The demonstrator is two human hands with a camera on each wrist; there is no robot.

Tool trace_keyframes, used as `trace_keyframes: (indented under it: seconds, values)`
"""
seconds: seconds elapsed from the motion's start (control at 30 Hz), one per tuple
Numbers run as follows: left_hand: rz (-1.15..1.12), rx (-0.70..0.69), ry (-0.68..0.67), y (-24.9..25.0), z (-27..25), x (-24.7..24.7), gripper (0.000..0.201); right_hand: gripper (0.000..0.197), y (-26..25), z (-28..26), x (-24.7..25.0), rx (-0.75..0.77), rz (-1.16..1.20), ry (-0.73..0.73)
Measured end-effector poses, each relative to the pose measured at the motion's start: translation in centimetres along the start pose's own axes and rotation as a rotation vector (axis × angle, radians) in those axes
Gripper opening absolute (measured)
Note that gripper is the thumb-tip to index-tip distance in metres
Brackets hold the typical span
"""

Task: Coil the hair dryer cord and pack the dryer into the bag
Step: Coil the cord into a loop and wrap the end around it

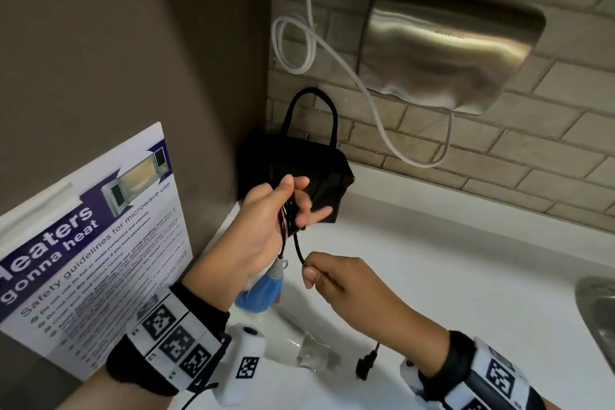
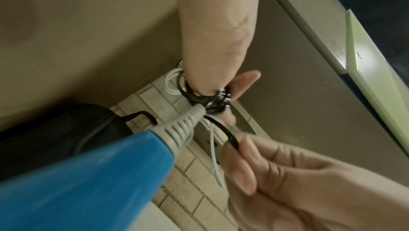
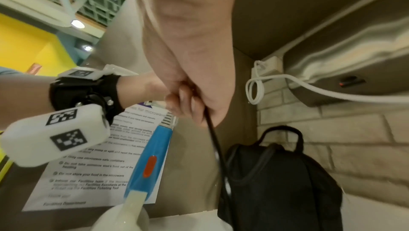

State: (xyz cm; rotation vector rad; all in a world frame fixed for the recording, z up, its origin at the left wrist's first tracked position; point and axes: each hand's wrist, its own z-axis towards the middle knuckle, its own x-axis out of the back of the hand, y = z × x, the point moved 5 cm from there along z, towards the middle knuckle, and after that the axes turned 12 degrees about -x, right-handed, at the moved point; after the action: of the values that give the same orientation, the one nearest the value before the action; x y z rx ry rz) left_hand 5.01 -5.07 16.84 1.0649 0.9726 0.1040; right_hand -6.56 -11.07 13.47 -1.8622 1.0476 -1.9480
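Shared office pantry: microwave-rules poster (image 1: 100, 243), sink (image 1: 599, 316), wall dryer (image 1: 449, 46).

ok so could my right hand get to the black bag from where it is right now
Probably yes, but not freely. The black bag stands just beyond the left hand, which sits partly in front of it with cord loops. The right hand is pinching the cord, so it must let go first.

Bag (image 1: 299, 173) in the back corner of the counter (image 1: 449, 260), left hand (image 1: 266, 220) in front of it, right hand (image 1: 336, 280) nearer and to the right, hair dryer (image 1: 266, 289) below the hands, poster (image 1: 96, 243) left, sink (image 1: 599, 313) far right
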Motion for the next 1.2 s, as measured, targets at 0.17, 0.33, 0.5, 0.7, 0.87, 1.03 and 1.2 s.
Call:
trace_keyframes:
  seconds: [0.17, 0.33, 0.5, 0.7, 0.87, 1.03, 1.2]
  values:
    - [-0.124, 0.16, -0.315, 0.5, -1.2, 0.2, 0.021, 0.031, 0.7, 0.7, 0.4, -0.163, 0.371, -0.162]
    - [-0.17, 0.247, -0.565, 0.0, -1.9, -0.3, 0.021, 0.031, -1.3, 1.9, 2.3, -0.053, 0.693, -0.258]
    - [-0.194, 0.302, -0.647, -0.3, -2.4, -0.9, 0.018, 0.011, -2.3, 3.6, 3.7, 0.017, 0.522, -0.138]
    - [0.076, 0.115, -0.322, -1.2, -2.0, -0.4, 0.026, 0.031, -1.5, 5.7, 3.1, -0.033, 0.467, -0.017]
    - [0.205, 0.002, -0.203, -1.6, -2.0, 0.4, 0.029, 0.033, -0.3, 6.8, 2.3, -0.066, 0.416, -0.027]
    - [0.187, 0.103, -0.206, -1.3, -1.7, 1.4, 0.031, 0.019, -1.7, 7.5, 3.7, 0.038, -0.067, 0.18]
    - [0.174, 0.109, -0.236, -0.9, -2.1, 0.8, 0.031, 0.015, -2.9, 7.3, 4.8, 0.111, -0.289, 0.218]
